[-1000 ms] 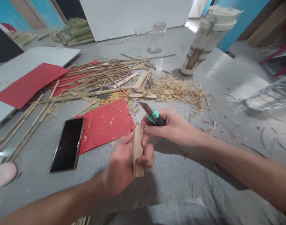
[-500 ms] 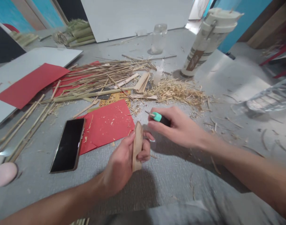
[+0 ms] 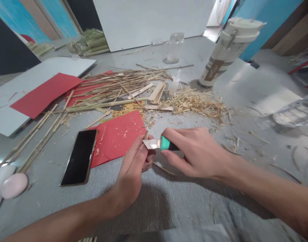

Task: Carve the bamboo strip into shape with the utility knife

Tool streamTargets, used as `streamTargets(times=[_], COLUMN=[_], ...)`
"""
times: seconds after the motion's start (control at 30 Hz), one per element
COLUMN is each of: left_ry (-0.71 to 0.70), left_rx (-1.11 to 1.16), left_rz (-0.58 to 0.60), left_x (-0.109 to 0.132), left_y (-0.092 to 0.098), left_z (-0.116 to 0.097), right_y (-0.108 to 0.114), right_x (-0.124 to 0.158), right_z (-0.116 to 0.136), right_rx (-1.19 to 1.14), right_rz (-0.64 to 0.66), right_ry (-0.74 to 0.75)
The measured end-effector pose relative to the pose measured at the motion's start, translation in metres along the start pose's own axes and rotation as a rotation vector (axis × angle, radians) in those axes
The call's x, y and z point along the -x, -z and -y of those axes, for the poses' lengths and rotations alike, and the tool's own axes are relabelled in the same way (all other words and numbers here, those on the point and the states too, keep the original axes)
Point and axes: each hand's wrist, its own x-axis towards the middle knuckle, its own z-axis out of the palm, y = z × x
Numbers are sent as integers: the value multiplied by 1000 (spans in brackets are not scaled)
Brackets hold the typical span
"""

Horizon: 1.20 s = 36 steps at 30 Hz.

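Observation:
My left hand (image 3: 133, 171) is closed round a short flat strip of bamboo (image 3: 145, 135); only its tip shows above my fingers. My right hand (image 3: 194, 151) grips a utility knife (image 3: 160, 144) with a green and black handle. Its blade points left and lies against the top of the strip, right at my left fingertips. Both hands hover just above the grey floor, in front of a red paper sheet (image 3: 116, 137).
A black phone (image 3: 80, 158) lies left of my hands. Behind are split bamboo sticks (image 3: 111, 87), a heap of shavings (image 3: 196, 101), a tall white bottle (image 3: 227, 47), a glass jar (image 3: 174, 47), white boards (image 3: 30, 84) and a clear plastic container (image 3: 295, 112).
The knife has swung from pointing up and away to lying across the strip's tip. My left hand has turned, so the strip is now mostly hidden. The camera shifted a little.

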Motion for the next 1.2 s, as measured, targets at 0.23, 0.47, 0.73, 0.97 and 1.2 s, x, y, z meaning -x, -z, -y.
streamTargets(times=[0.23, 0.47, 0.73, 0.97, 1.2], left_ry=[-166, -186, -231, -227, -294], left_rx=[-283, -431, -460, -479, -589], left_rz=[-19, -63, -30, -13, -43], left_x=[9, 2, -1, -1, -4], left_y=[5, 5, 5, 6, 10], left_z=[-2, 0, -5, -6, -4], right_y=[2, -1, 4, 3, 1], right_x=[3, 3, 1, 3, 2], right_z=[4, 5, 10, 10, 13], right_rx=[54, 77, 41, 27, 77], right_rz=[-67, -85, 58, 107, 91], right_ry=[62, 57, -37, -57, -66])
